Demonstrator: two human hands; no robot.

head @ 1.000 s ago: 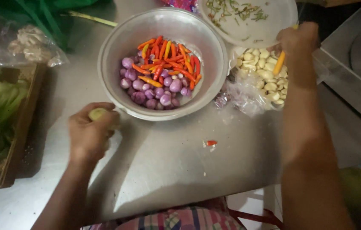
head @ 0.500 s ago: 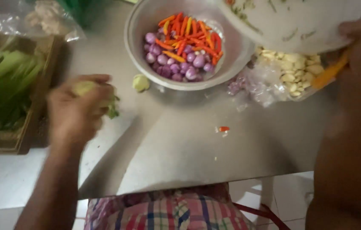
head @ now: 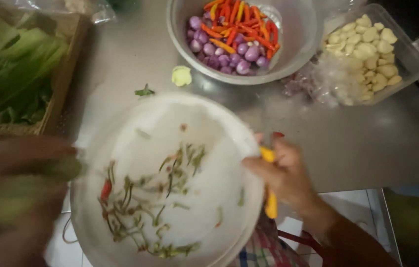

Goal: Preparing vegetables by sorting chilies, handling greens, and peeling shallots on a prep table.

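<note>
Left hand: blurred, closed around pale green vegetable. White plate with chilli stems: centre, above table edge. Right hand: clamped on plate rim together with yellow-handled tool.

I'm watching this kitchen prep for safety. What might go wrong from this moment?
The right hand grips both the white plate of green chilli stems by its rim and a yellow-handled tool, so the plate might tip and spill scraps. The plate hangs partly past the grey metal table edge, so scraps may land on the floor. The blurred left hand, holding something green, may knock the plate.
</note>
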